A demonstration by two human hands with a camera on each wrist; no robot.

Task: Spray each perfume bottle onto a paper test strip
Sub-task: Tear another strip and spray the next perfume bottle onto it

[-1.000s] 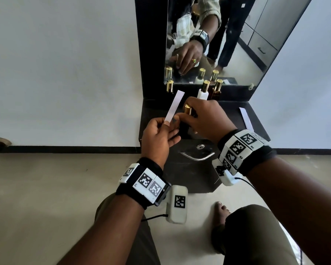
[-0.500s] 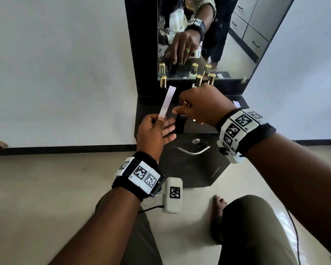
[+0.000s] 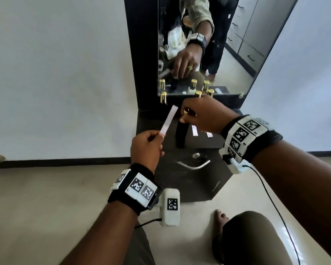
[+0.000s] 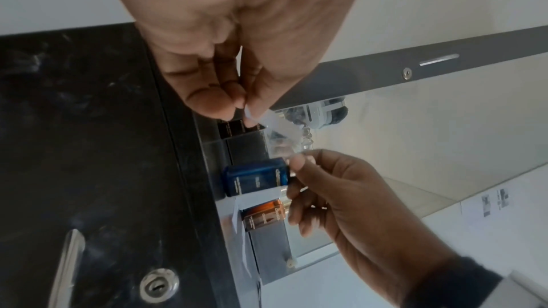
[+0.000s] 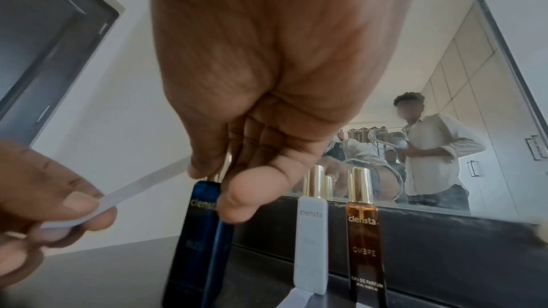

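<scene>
While the left hand (image 3: 146, 145) pinches the lower end of a white paper test strip (image 3: 169, 119) between thumb and fingertip, we see the strip slanting up toward the blue perfume bottle (image 5: 197, 238), which stands upright on the dark surface (image 3: 203, 143). Over that blue bottle sits the right hand (image 3: 204, 115), fingers curled down around its top; from the wrist view the index fingertip rests right on the head of the bottle and the thumb hangs in front of its shoulder. We cannot make out any spray. The strip's upper end comes in just beside the bottle's top, close to the right hand's fingertips.

To the right of the blue bottle we have a white bottle (image 5: 311, 240) and then an amber bottle (image 5: 366, 242), both upright with gold caps on, standing against the base of the mirror (image 3: 237, 44). Another gold-capped bottle (image 3: 163, 97) stands to the blue bottle's left, near the mirror's lower corner. Two more paper strips (image 3: 194, 130) lie flat on the surface just right of the blue bottle, under the right hand.
</scene>
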